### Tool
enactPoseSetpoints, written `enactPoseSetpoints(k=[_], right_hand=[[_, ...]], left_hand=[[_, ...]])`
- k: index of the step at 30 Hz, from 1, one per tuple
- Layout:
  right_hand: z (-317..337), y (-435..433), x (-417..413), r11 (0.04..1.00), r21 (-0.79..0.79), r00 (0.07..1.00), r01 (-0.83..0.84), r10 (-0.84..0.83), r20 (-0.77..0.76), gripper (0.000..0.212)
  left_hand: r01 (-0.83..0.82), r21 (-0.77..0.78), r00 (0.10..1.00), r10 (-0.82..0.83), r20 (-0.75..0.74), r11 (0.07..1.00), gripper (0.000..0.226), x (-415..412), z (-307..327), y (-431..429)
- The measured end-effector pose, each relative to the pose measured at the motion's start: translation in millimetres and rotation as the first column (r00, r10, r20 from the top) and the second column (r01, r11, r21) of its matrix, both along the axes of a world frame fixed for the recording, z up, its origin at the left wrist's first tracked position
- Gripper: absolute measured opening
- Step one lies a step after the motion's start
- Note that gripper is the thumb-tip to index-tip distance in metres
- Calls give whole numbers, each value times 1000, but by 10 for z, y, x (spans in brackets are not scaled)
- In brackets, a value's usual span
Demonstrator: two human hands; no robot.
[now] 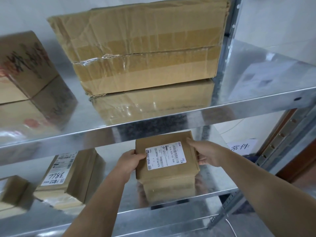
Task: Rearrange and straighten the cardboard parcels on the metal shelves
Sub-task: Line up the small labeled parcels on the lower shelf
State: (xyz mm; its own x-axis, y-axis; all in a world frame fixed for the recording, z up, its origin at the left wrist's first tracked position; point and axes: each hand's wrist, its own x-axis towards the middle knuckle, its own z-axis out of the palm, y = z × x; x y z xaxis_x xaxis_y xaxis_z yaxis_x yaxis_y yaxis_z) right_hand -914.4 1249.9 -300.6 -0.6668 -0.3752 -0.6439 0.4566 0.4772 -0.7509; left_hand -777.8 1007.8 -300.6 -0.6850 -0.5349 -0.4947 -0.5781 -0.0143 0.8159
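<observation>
Cardboard parcel (168, 177) lies between my hands on the lower shelf (215, 183), my left hand (131, 161) pinching its left edge and my right hand (206, 153) curled round its right edge. I'd keep both grips even and turn it until its front runs parallel with the shelf lip.

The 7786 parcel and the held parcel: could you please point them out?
7786 parcel (58, 173): head view, on its white label.
held parcel (167, 173): head view, bare cardboard beneath its label.
</observation>
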Motion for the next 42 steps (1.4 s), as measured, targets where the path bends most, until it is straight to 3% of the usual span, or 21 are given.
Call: enactPoseSetpoints(k=[4,10,14,18,22,28,42], right_hand=[[124,17,42,982,-144,992,125,-120,48,60],[204,15,72,952,-182,968,246,-235,84,62],[209,-19,49,957,-190,975,221,-221,22,59],[155,-41,-12,979,-174,993,106,-113,-32,66],[206,-105,54,997,-74,995,29,-36,-98,47],[177,-134,35,999,27,994,47,-44,-97,40],[110,-168,-5,995,77,991,56,-46,-124,30]], left_hand=[[-11,23,997,13,-72,1000,11,44,80,1],[-100,182,980,128,-151,978,20,76,226,35],[-83,206,981,116,-155,975,34,92,222,-2],[-60,161,995,72,-71,985,42,64,211,5],[-48,77,999,47,22,996,42,22,201,66],[-38,18,998,37,55,999,37,-39,219,95],[-28,-74,996,34,78,997,26,-101,173,125]])
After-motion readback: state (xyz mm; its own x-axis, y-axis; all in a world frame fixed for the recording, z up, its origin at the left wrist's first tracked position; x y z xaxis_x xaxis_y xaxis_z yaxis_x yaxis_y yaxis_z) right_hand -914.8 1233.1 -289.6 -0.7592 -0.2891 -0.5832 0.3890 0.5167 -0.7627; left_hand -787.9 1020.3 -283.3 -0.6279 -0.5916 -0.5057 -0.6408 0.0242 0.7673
